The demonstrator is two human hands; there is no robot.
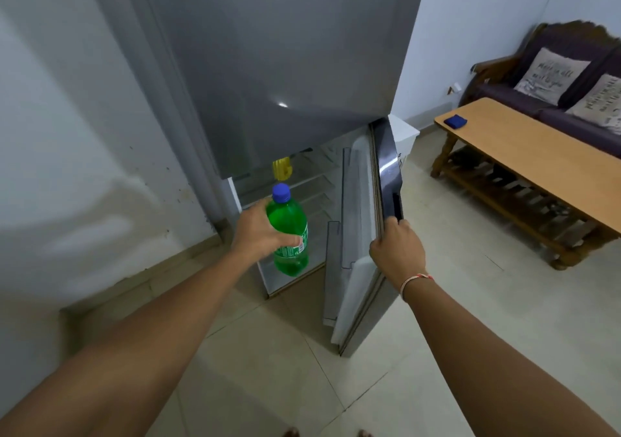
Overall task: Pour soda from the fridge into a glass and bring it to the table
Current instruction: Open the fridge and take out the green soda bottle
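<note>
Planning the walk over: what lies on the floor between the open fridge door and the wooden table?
Only bare tiled floor between the fridge door and wooden table, per the head view.

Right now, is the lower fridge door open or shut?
Open. The lower fridge door is swung wide, the right hand on its edge, shelves showing behind the bottle.

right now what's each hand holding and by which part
Left hand holds the green soda bottle around its middle, at the label. Right hand grips the open fridge door by its edge.

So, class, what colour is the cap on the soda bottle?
Blue, on the green soda bottle; head view shows it.
</note>
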